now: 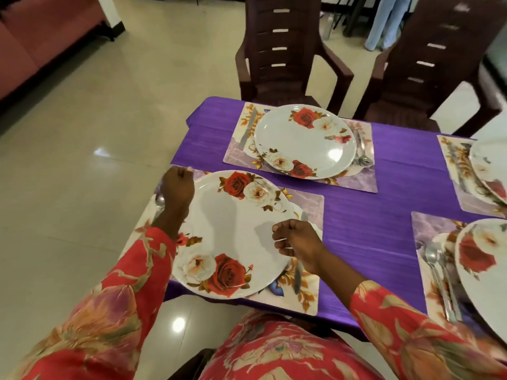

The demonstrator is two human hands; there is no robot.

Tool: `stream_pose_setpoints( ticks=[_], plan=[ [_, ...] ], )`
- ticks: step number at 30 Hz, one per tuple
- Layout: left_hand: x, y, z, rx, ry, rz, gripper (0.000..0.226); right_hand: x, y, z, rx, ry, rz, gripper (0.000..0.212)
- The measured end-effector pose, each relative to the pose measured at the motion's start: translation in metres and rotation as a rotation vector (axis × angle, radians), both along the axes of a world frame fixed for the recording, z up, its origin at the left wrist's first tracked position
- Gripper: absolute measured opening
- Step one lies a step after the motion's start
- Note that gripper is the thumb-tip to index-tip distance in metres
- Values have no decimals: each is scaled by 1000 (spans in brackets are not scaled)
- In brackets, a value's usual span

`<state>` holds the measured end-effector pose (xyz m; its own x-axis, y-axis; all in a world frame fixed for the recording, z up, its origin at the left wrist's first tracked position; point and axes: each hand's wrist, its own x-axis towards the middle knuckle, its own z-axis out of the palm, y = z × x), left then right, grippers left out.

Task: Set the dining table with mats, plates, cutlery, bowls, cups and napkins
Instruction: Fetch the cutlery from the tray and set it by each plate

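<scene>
Red floral sleeves lead to both hands over the nearest plate (233, 234) on its mat (310, 292). Right hand (297, 239) hovers with fingers curled, empty, a knife (298, 272) lying just beneath it. Left hand (177, 187) is curled at the plate's far left rim; whether it holds anything, I cannot tell. Beyond both hands, a second plate (304, 141) sits on the purple-clothed bench (384, 215).

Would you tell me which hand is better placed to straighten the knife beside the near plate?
The right hand: it hovers directly over the knife, while the left hand is across the near plate.
</scene>
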<state>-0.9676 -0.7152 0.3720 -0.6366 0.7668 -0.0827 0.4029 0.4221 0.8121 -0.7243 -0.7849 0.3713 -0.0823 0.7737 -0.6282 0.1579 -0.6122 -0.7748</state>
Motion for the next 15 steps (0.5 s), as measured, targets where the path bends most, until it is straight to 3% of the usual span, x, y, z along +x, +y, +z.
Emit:
stream_pose_setpoints(
  ticks=[7, 15],
  plan=[
    [144, -6, 22, 96, -137, -344, 26, 56, -4, 2, 83, -10, -269, 22],
    [275, -33, 16, 105, -58, -720, 29, 144, -25, 10, 208, -17, -579, 23]
  ],
)
